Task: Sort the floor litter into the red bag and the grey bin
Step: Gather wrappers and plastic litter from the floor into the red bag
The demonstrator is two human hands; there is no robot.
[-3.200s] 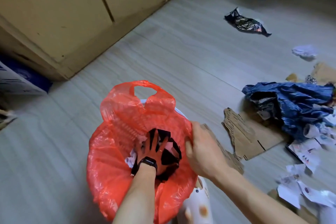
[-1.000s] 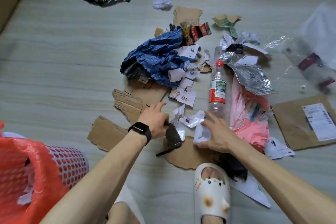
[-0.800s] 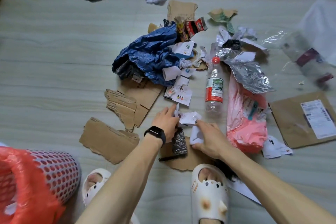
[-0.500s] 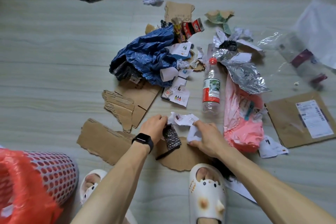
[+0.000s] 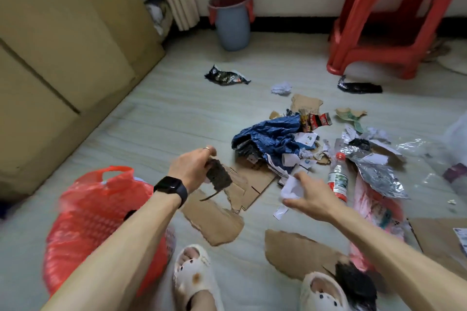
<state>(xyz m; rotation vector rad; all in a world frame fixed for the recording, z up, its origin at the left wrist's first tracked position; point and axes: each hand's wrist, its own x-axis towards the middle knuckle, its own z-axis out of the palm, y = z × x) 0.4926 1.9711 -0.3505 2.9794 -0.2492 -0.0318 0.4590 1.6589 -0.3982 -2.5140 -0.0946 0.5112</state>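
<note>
Two hands work apart above the floor (image 5: 177, 113): the left hand (image 5: 192, 169) pinches a dark scrap (image 5: 219, 179) just right of the red bag (image 5: 88, 209) — the right hand (image 5: 312, 199) grips crumpled white paper (image 5: 292, 188). The grey bin (image 5: 232, 28) stands by the far wall, beyond the litter pile (image 5: 273, 139).

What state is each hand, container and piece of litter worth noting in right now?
left hand, grips a dark mesh scrap.
right hand, holds crumpled white paper.
red bag, lining a basket, handle loop up.
grey bin, upright at the wall, red liner over its rim.
bottle, lying down, red cap on.
red stool, upright.
blue plastic bag, crumpled on the floor.
</note>
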